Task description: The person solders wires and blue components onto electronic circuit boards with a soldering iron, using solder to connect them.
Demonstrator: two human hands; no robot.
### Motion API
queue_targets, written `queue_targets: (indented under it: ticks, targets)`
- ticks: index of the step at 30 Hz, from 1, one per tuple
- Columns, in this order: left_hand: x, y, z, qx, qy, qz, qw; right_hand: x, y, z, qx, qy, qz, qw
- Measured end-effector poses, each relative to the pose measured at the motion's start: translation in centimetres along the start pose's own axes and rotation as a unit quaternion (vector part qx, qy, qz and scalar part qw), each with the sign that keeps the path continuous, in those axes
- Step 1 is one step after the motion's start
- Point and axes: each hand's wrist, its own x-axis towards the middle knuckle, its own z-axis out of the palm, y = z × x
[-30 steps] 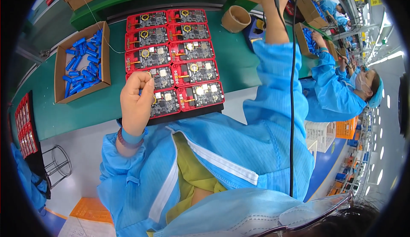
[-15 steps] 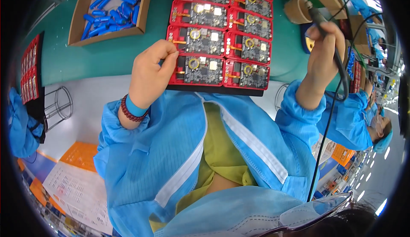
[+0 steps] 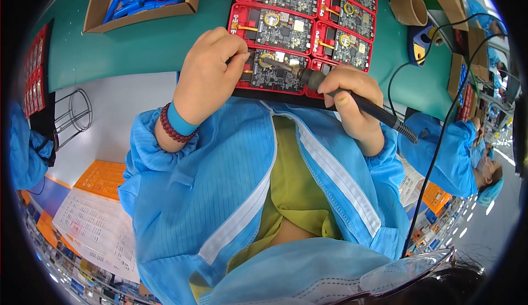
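Note:
My right hand (image 3: 355, 99) grips a soldering iron (image 3: 314, 78) by its dark handle. The iron points left, its metal tip at the yellow ring (image 3: 266, 61) on the nearest left circuit board (image 3: 279, 79); whether it touches cannot be told. At that board's left edge, my left hand (image 3: 212, 77) is closed, thumb and index finger pinched together. Anything between those fingertips is hidden or too thin to make out. Similar boards sit in red cases (image 3: 314, 41), in two columns on a black base (image 3: 258, 92).
Blue cylindrical cells (image 3: 132, 0) fill a cardboard box (image 3: 148, 20) at the far left of the green table (image 3: 115, 55). A brown round container (image 3: 408, 8) and a blue-and-yellow stand (image 3: 419, 46) are at the right. The iron's black cable (image 3: 440, 134) hangs nearby. Another person (image 3: 440, 154) works at right.
My right hand has brought the soldering iron down and left, from the right side to the nearest left board. The boards appear shifted up-right; my left hand stays pinched near their left edge.

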Motion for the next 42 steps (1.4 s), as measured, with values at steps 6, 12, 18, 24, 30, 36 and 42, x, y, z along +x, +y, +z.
queue_targets:
  ticks: [6, 12, 18, 24, 30, 36, 42]
  targets:
    - [-0.08, -0.28, 0.33, -0.008, 0.012, -0.001, 1.0, 0.09, 0.37, 0.54, -0.013, 0.024, 0.04, 0.999]
    - [-0.02, -0.31, 0.42, 0.002, 0.014, 0.014, 1.0, -0.03, 0.48, 0.58, -0.011, 0.027, 0.036, 0.999]
    - [-0.13, -0.45, 0.56, 0.002, 0.022, 0.015, 1.0, -0.11, 0.38, 0.73, 0.0, 0.031, 0.045, 0.999]
    - [-0.2, -0.28, 0.49, 0.016, 0.025, 0.023, 0.999, -0.31, 0.15, 0.58, 0.027, 0.059, 0.045, 0.997]
    - [-0.13, -0.26, 0.16, 0.024, 0.007, 0.031, 0.999, -0.28, 0.19, 0.69, 0.039, 0.058, 0.065, 0.995]
    - [0.02, -0.31, -0.02, 0.03, -0.008, 0.033, 0.999, -0.1, 0.35, 0.8, 0.026, 0.052, 0.065, 0.996]
    - [-0.03, -0.11, 0.03, 0.045, -0.007, 0.03, 0.999, 0.0, 0.34, 0.87, 0.026, 0.043, 0.06, 0.997]
